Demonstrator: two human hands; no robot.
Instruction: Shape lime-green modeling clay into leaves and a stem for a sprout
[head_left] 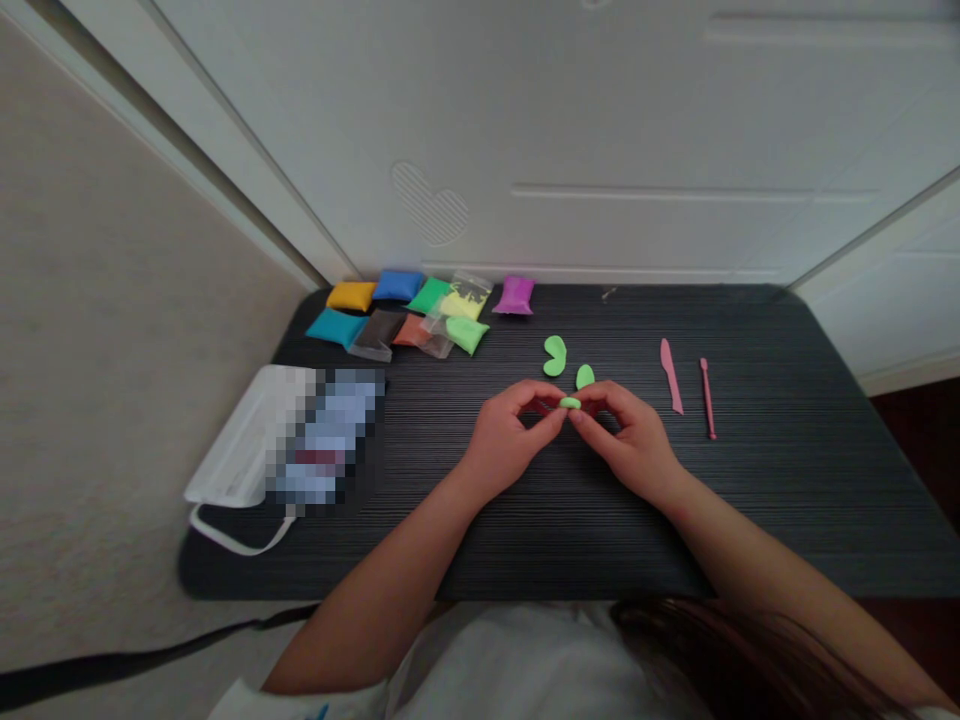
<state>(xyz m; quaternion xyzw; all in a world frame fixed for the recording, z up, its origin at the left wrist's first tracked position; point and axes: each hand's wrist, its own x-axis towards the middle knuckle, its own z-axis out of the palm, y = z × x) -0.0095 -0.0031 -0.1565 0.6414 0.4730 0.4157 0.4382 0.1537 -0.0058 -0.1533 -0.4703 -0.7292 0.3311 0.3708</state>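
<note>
Between the fingertips of both hands is a small, flattened piece of light green modelling clay [571, 403]. My left hand [511, 430] pinches it from the left, thumb below and fingers above. From the right, my right hand [626, 435] pinches the same piece in a like way. Just beyond the fingers lies a green clay oval [585, 377], its near end partly covered by the right hand. A notched, curved green clay shape [555, 356] rests on the table a little farther back.
Clay packets in several colours, such as the blue packet [398, 285] and purple packet [516, 295], line the table's back left. A pink knife [670, 375] and thin pink tool [708, 398] lie right. A white power bank [244, 440], cable [240, 545] and blurred phone [330, 435] sit left.
</note>
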